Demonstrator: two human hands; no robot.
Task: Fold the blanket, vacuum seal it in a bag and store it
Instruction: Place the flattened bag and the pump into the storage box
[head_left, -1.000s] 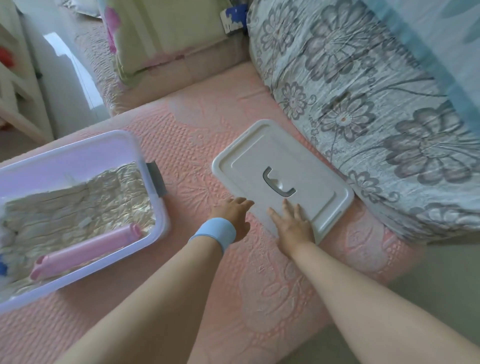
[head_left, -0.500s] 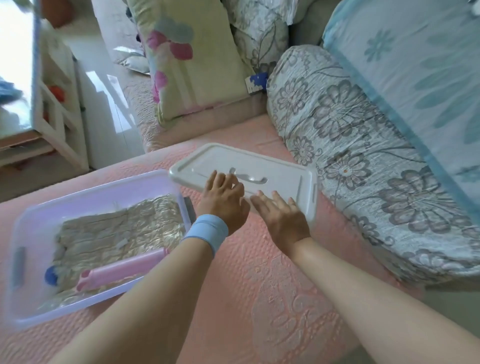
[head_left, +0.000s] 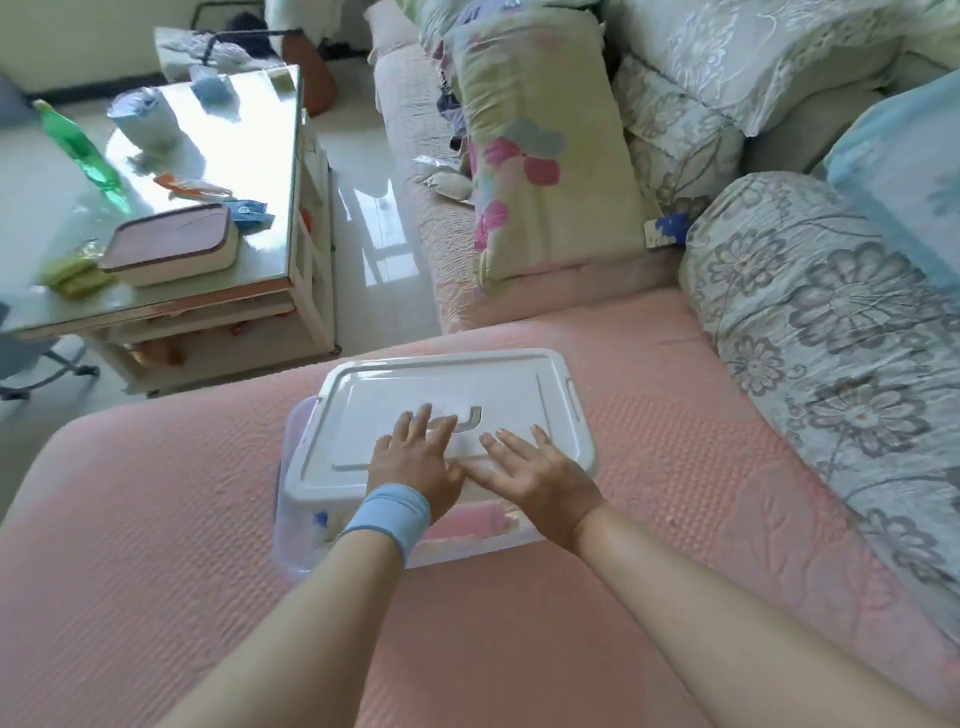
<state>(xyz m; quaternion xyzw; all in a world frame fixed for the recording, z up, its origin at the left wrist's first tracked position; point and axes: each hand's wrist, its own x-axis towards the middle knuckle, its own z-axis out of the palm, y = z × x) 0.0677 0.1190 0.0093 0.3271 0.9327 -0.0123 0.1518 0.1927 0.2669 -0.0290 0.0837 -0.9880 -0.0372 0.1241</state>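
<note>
Pink sofa seat (head_left: 156, 519) is bearing the storage box (head_left: 291, 525); left hand (head_left: 413, 462) and right hand (head_left: 535, 480) are pressing flat, fingers released, on its lid (head_left: 452, 384); bagged blanket (head_left: 511, 518) is lying inside; storing seems nearly done; next, the rim is needing even pressure.

lid (head_left: 467, 384) on box (head_left: 296, 540), box mid-sofa (head_left: 156, 545). left hand (head_left: 415, 457) and right hand (head_left: 535, 478) flat on lid, side by side. table (head_left: 249, 130) behind left. pillow (head_left: 545, 156) behind box, quilt (head_left: 831, 322) right.
</note>
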